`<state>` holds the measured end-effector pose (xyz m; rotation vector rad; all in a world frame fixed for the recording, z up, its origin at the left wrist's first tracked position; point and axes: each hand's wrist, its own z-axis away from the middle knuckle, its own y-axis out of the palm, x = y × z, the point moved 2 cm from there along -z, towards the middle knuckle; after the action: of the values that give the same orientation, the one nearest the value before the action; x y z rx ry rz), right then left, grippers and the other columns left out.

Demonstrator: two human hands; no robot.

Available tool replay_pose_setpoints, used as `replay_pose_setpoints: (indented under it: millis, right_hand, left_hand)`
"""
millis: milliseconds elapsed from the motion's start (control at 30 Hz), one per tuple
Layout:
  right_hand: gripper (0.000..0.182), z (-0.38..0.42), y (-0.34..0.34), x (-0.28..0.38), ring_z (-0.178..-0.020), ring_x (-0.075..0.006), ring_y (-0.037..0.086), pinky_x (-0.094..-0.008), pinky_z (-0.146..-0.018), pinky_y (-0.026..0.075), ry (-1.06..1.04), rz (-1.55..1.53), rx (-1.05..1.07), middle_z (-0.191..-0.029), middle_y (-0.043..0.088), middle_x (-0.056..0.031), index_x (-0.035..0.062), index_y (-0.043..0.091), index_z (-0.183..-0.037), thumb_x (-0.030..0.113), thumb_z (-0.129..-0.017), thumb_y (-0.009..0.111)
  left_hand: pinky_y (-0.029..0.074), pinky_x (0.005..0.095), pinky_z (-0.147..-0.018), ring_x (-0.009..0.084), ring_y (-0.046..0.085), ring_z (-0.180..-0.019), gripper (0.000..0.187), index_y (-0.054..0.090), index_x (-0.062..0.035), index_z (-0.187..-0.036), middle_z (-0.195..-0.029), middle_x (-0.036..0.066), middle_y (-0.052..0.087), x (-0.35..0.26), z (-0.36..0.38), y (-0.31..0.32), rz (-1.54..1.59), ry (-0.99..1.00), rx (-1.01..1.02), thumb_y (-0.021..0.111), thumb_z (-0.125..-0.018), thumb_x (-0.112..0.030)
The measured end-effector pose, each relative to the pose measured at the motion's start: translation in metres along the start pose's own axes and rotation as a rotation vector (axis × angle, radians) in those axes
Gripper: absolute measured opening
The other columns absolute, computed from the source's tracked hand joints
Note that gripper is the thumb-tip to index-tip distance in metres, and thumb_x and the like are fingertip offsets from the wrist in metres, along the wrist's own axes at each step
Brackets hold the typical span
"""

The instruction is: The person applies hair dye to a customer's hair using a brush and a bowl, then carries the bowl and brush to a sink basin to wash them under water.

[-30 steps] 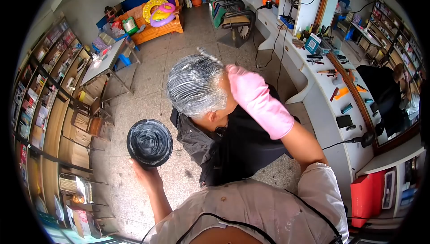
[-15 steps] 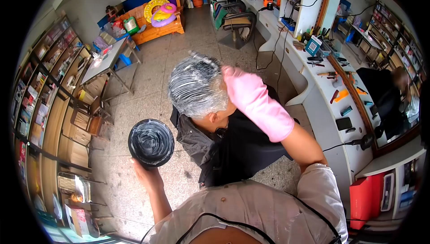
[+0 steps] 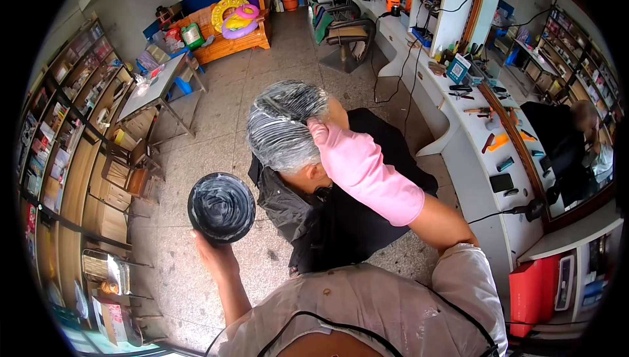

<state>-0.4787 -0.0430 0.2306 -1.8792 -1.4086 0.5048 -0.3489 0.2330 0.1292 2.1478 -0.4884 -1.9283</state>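
Observation:
In my bare left hand (image 3: 217,258) is a black bowl (image 3: 244,231), gripped by its near side and tipped toward me. Pale grey cream (image 3: 223,203) coats its inside. A seated person's head of hair (image 3: 282,127), coated with white cream in combed lines, is in front of me. My right hand (image 3: 350,160), in a pink glove, rests against the side of that hair above the ear. Its fingers are bent together at the hair; anything held in them is hidden. A black cape (image 3: 367,206) covers the person's body.
To the right runs a white counter (image 3: 481,150) with combs, clips and a hair dryer (image 3: 534,209) below a mirror. Shelves (image 3: 72,127) line the left, near a table (image 3: 154,87). A wooden bench (image 3: 252,43) and a barber chair (image 3: 346,36) stand farther back.
My right hand has moved from the front hairline back and down to the side of the hair above the ear. The bowl in my left hand has hardly moved.

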Motion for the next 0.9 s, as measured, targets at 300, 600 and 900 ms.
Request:
replay_pose_setpoints:
  millis: [300, 600, 900]
  right_hand:
    - [0.028, -0.016, 0.029, -0.046, -0.066, -0.0296, 0.059, -0.038, -0.059, 0.049, 0.242, -0.042, 0.1, -0.079, 0.06, -0.015, 0.0065, 0.055, -0.098, 0.023, -0.09, 0.034]
    - [0.019, -0.037, 0.017, -0.068, -0.068, -0.032, 0.06, -0.04, -0.06, 0.049, 0.168, -0.111, 0.048, -0.078, 0.06, -0.0177, 0.0023, 0.053, -0.092, 0.014, -0.085, 0.04]
    - [0.02, -0.015, -0.005, -0.023, -0.059, -0.0278, 0.059, -0.0363, -0.051, 0.048, 0.025, -0.086, 0.014, -0.068, 0.057, -0.013, 0.0062, 0.055, -0.093, 0.016, -0.089, 0.037]
  left_hand:
    - [0.04, 0.0313, -0.087, 0.0228, 0.05, -0.099, 0.046, 0.03, 0.0014, -0.127, -0.114, 0.019, 0.047, 0.01, -0.01, -0.016, -0.004, 0.107, 0.014, 0.05, -0.086, -0.002]
    - [0.039, 0.0287, -0.089, 0.0203, 0.047, -0.101, 0.043, 0.033, 0.0074, -0.123, -0.117, 0.017, 0.045, -0.003, 0.002, 0.003, 0.018, 0.074, 0.02, 0.04, -0.093, -0.022]
    - [0.036, 0.0282, -0.09, 0.0186, 0.046, -0.102, 0.05, 0.036, 0.0094, -0.121, -0.118, 0.017, 0.045, -0.015, 0.011, 0.014, -0.049, 0.03, -0.031, 0.032, -0.094, -0.033]
